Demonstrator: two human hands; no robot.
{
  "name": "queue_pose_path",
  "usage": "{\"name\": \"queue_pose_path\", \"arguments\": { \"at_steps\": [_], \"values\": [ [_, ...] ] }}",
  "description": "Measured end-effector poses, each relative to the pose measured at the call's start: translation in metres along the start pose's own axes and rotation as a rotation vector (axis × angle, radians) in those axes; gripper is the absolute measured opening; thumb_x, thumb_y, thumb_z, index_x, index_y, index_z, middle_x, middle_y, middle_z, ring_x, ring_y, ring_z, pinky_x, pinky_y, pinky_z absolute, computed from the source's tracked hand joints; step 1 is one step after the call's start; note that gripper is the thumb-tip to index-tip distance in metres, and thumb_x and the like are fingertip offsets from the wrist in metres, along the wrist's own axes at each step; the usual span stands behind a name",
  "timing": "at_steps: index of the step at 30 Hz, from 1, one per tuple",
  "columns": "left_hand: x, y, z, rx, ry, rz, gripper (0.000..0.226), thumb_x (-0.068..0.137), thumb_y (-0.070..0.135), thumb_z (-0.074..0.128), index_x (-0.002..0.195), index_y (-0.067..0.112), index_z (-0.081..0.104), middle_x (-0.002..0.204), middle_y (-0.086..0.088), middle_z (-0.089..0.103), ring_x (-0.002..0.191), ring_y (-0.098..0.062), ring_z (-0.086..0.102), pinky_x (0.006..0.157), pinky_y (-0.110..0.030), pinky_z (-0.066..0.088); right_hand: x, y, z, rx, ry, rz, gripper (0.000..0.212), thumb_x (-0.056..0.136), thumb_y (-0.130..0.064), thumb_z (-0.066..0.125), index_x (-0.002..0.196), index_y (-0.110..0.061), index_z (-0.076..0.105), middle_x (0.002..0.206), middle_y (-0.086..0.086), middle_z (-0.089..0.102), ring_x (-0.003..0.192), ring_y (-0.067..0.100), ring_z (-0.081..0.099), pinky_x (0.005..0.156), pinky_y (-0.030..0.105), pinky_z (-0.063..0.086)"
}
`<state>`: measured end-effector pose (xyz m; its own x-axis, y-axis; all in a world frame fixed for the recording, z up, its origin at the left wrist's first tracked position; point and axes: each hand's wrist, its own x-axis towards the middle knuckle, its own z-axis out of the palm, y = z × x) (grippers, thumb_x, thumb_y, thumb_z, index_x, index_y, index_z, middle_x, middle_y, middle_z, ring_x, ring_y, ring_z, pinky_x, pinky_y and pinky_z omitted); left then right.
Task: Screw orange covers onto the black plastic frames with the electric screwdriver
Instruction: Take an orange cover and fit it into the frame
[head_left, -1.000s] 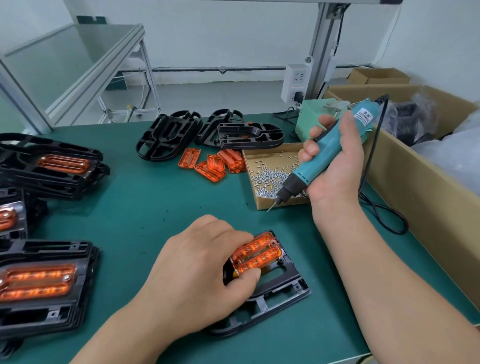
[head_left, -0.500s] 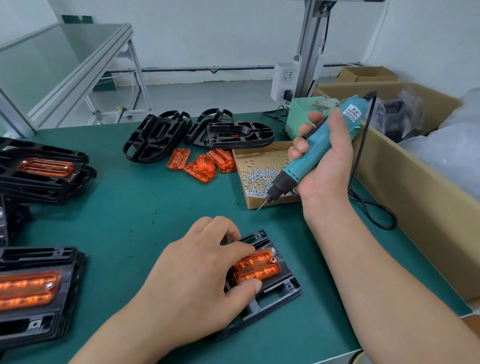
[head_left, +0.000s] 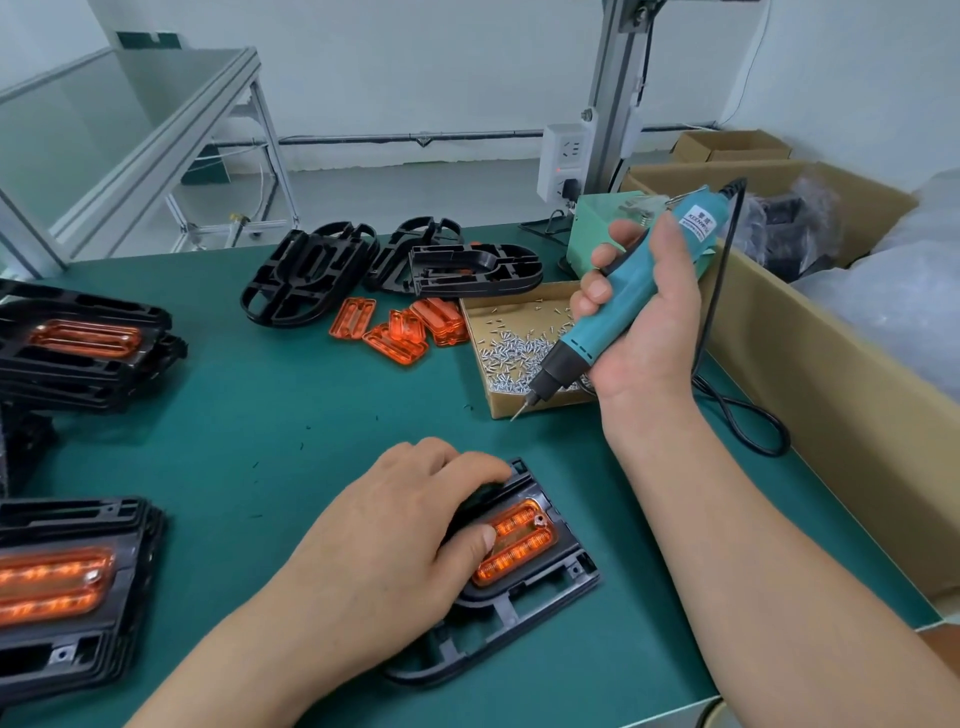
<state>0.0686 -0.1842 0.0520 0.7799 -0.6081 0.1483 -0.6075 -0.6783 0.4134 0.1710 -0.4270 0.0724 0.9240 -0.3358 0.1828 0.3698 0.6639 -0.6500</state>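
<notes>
Orange translucent plastic cover (head_left: 519, 545), seated in a flat black plastic frame (head_left: 550, 590) that lies on the green table (head_left: 270, 415) near its front edge. The left hand (head_left: 395, 540) lies over the frame's left part, fingers curled onto its far rim and thumb pressed on the cover; this hand hides that end of both parts. The right hand (head_left: 644, 322), raised behind and to the right, is wrapped round a teal electric screwdriver (head_left: 589, 338). The tool is tilted, its bit pointing down and left, well clear of the cover and in line with the front wall of a shallow cardboard tray (head_left: 498, 408) of small silver screws (head_left: 509, 351). A black cable (head_left: 743, 410) loops on the table beside a long open cardboard box (head_left: 831, 374) at the right edge. Left of the tray lie loose orange covers (head_left: 405, 327); behind them, bare black frames (head_left: 311, 275). At the left stand stacked frames with covers fitted (head_left: 78, 343).
</notes>
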Motion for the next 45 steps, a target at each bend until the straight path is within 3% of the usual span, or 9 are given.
{"name": "queue_pose_path", "arguments": {
  "at_steps": [4,9,13,25,36,38,40,42,45],
  "values": [
    [-0.003,0.0,-0.003,0.04,-0.082,0.037,0.048,0.097,0.075,0.034,0.144,0.068,0.028,0.143,0.027,0.038,0.127,-0.001,0.04,0.104,-0.029,0.043,0.001,0.0,-0.001,-0.003,0.003,0.003,0.031,0.106,-0.041,0.058,0.106,-0.011,0.064,0.084,0.005,0.062,0.057,0.013,0.052,0.054,0.024,0.045],
    [-0.011,0.002,-0.003,0.149,-0.236,0.071,0.082,0.073,0.107,0.017,0.148,0.073,0.019,0.168,0.024,0.004,0.148,-0.005,0.012,0.122,-0.038,0.025,0.001,0.0,-0.002,0.004,0.01,0.005,0.03,0.106,-0.04,0.059,0.105,-0.011,0.065,0.084,0.005,0.063,0.057,0.013,0.052,0.054,0.024,0.046],
    [-0.011,0.008,-0.005,0.178,-0.247,0.064,0.079,0.077,0.101,0.021,0.15,0.072,0.01,0.167,0.025,-0.004,0.147,-0.003,0.006,0.122,-0.032,0.017,0.0,0.0,-0.002,0.002,0.005,0.006,0.03,0.106,-0.041,0.059,0.105,-0.011,0.065,0.083,0.005,0.063,0.057,0.013,0.053,0.054,0.024,0.047],
    [-0.007,0.007,-0.005,0.166,-0.215,0.093,0.069,0.08,0.081,0.046,0.147,0.061,0.042,0.17,0.018,0.019,0.142,-0.006,0.028,0.115,-0.031,0.031,0.004,-0.006,-0.005,0.057,0.06,-0.015,0.03,0.105,-0.042,0.06,0.103,-0.011,0.064,0.082,0.004,0.062,0.056,0.012,0.05,0.054,0.023,0.044],
    [-0.009,-0.003,-0.028,-0.048,-0.349,0.056,0.071,0.074,0.088,0.057,0.137,0.085,0.023,0.161,0.045,-0.015,0.151,0.012,-0.011,0.12,-0.034,0.014,0.009,-0.011,-0.012,0.089,0.123,-0.055,0.031,0.104,-0.041,0.06,0.105,-0.01,0.063,0.083,0.004,0.061,0.057,0.011,0.05,0.055,0.023,0.044],
    [-0.008,-0.002,-0.038,-0.149,-0.316,0.026,0.063,0.076,0.091,0.057,0.134,0.083,0.033,0.16,0.047,-0.004,0.151,0.016,-0.004,0.118,-0.031,0.018,0.01,-0.012,-0.014,0.097,0.128,-0.055,0.031,0.104,-0.042,0.061,0.105,-0.011,0.063,0.083,0.004,0.061,0.058,0.011,0.051,0.055,0.023,0.044],
    [-0.002,-0.004,-0.044,-0.21,-0.185,-0.006,0.048,0.085,0.085,0.054,0.131,0.07,0.052,0.154,0.045,0.027,0.145,0.018,0.024,0.114,-0.025,0.029,0.011,-0.013,-0.016,0.104,0.145,-0.062,0.031,0.103,-0.042,0.061,0.104,-0.011,0.064,0.084,0.003,0.061,0.058,0.011,0.05,0.055,0.022,0.044],
    [0.012,-0.005,-0.045,-0.173,0.032,-0.017,0.027,0.097,0.064,0.057,0.117,0.05,0.068,0.128,0.035,0.056,0.126,0.01,0.051,0.102,-0.023,0.044,0.013,-0.015,-0.017,0.116,0.169,-0.067,0.032,0.103,-0.043,0.062,0.105,-0.011,0.064,0.084,0.004,0.061,0.058,0.011,0.05,0.054,0.022,0.043],
    [0.049,-0.003,-0.05,-0.05,0.191,-0.079,0.011,0.102,0.035,0.061,0.099,0.036,0.072,0.098,0.023,0.066,0.099,0.002,0.06,0.088,-0.032,0.053,0.015,-0.016,-0.018,0.138,0.187,-0.07,0.033,0.103,-0.042,0.061,0.104,-0.01,0.063,0.082,0.004,0.062,0.057,0.012,0.05,0.053,0.022,0.043]
  ]
}}
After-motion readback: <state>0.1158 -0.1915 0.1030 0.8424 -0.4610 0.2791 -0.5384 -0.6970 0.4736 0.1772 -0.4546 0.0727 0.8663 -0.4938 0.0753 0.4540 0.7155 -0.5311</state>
